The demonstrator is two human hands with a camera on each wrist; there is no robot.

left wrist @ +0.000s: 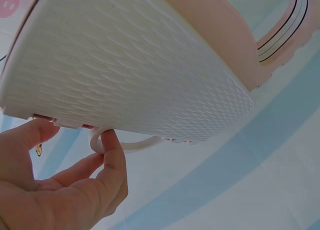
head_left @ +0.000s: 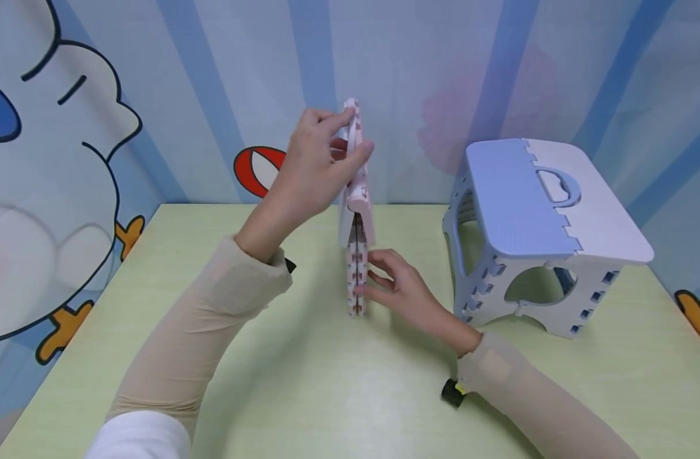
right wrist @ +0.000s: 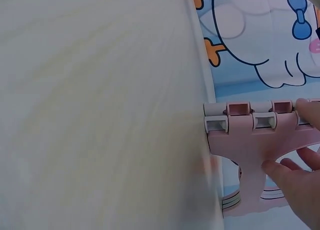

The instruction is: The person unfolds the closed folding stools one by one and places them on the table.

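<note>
A folding step stool [head_left: 358,203] in white and pink stands on edge, folded nearly flat, at the middle of the table. At its top, my left hand [head_left: 312,156] holds the hinged edge by the handle. The left wrist view shows the stool's textured white panel [left wrist: 120,65] and a finger against the looped handle [left wrist: 145,144]. Lower down, my right hand [head_left: 404,287] grips the folded legs from the right side. In the right wrist view its thumb lies on a pink leg panel [right wrist: 245,140], with another finger at the hinge row.
A second folding stool [head_left: 556,197], blue and white, stands unfolded on the right of the pale green table [head_left: 304,389]. Behind the table hangs a striped cartoon backdrop [head_left: 379,57]. A black wrist camera [head_left: 453,393] sits below the right sleeve.
</note>
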